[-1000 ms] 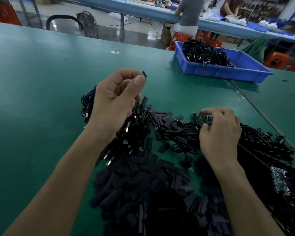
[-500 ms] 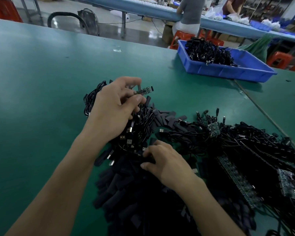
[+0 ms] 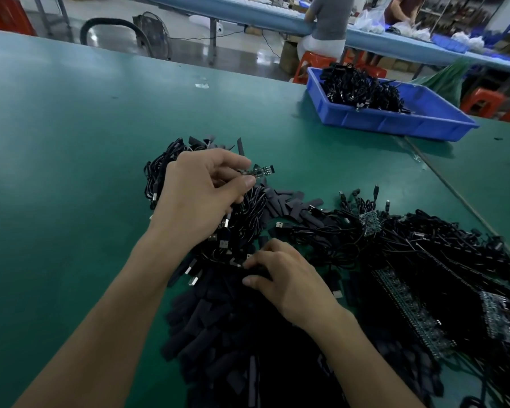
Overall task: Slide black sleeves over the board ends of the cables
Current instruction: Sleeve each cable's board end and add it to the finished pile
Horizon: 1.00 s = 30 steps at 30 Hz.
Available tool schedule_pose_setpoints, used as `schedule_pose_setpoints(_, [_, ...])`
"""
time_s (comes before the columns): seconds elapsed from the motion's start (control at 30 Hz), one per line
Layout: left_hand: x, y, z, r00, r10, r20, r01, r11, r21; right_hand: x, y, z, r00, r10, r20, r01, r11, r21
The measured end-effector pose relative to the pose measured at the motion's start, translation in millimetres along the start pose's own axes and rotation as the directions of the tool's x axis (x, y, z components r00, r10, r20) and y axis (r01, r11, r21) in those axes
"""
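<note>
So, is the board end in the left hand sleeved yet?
Bare: the small board pinched by the left hand shows exposed components, with nothing over it.

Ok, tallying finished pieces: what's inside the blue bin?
Black cables heaped at the left end of the blue bin; the right part looks bare. Anything under the heap is hidden.

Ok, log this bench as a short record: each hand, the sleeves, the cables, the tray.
Left hand: pinches a cable's board end, held above a cable bundle
Right hand: fingertips down in the sleeve pile; grip unclear
Sleeve pile: black, near centre of the green table
Loose cables: heaped at right, some bare boards showing
Blue tray: far right, holds more cables
</note>
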State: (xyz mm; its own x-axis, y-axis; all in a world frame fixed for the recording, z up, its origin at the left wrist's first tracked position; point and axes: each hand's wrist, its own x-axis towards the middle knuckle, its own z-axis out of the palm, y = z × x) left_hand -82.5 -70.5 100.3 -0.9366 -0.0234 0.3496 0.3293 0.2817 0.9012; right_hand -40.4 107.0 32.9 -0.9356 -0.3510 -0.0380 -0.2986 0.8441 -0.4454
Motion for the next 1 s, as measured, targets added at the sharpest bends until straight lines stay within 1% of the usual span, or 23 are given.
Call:
schedule_pose_setpoints(0.07, [-0.5,0.3,-1.1,1.000,-0.013,-0.013,0.013,1.000,0.019,-0.6,1.3,0.7,0.999,0.016,-0.038,-0.015,0.999,0.034])
schedule_pose_setpoints(0.17, [-0.8,0.0,-1.1,1.000,-0.022,-0.020,0.022,0.999,0.028,-2.9,8.1,-4.5,0.995,0.064,-0.079,-0.048,0.980,0.195])
schedule_pose_setpoints(0.23, [-1.6,-0.3,-0.2,1.000,-0.020,-0.007,0.020,0.999,0.034,-5.2,11.7,-11.7,0.987,0.107,-0.119,-0.065,0.946,0.316])
schedule_pose_setpoints(0.3, [-1.6,-1.0,0.7,1.000,-0.013,0.017,0.012,0.999,0.053,-6.4,11.8,-22.3,0.969,0.156,-0.189,-0.056,0.890,0.452])
schedule_pose_setpoints(0.33, [-1.9,-1.5,1.2,1.000,-0.007,0.030,0.005,0.998,0.069,-7.0,11.1,-27.8,0.959,0.176,-0.222,-0.032,0.845,0.533])
schedule_pose_setpoints(0.4, [-2.8,-1.6,3.2,0.999,0.005,0.050,-0.009,0.995,0.095,-8.2,8.9,-40.0,0.931,0.212,-0.298,0.051,0.733,0.679])
schedule_pose_setpoints(0.43, [-3.5,-1.3,4.4,0.998,0.007,0.059,-0.013,0.995,0.101,-9.1,8.4,-45.9,0.911,0.227,-0.345,0.095,0.697,0.711])
schedule_pose_setpoints(0.5, [-4.5,-0.6,6.8,0.997,0.011,0.078,-0.019,0.995,0.102,-10.3,7.3,-55.8,0.878,0.230,-0.420,0.166,0.677,0.717])
schedule_pose_setpoints(0.57, [-5.6,0.2,9.3,0.995,0.015,0.097,-0.024,0.996,0.091,-10.3,6.9,-61.4,0.867,0.213,-0.450,0.204,0.672,0.712])
schedule_pose_setpoints(0.8, [-5.8,-0.5,13.8,0.991,-0.011,0.132,0.006,0.999,0.036,-9.7,2.6,-67.5,0.861,0.137,-0.490,0.255,0.716,0.649])
schedule_pose_setpoints(0.93, [-5.0,-1.5,15.1,0.990,-0.023,0.140,0.018,0.999,0.038,-9.7,2.3,-66.2,0.840,0.144,-0.523,0.243,0.763,0.599])
schedule_pose_setpoints(1.0, [-5.3,-1.3,15.2,0.990,-0.019,0.143,0.012,0.999,0.049,-9.3,3.1,-64.6,0.836,0.154,-0.526,0.234,0.768,0.596])
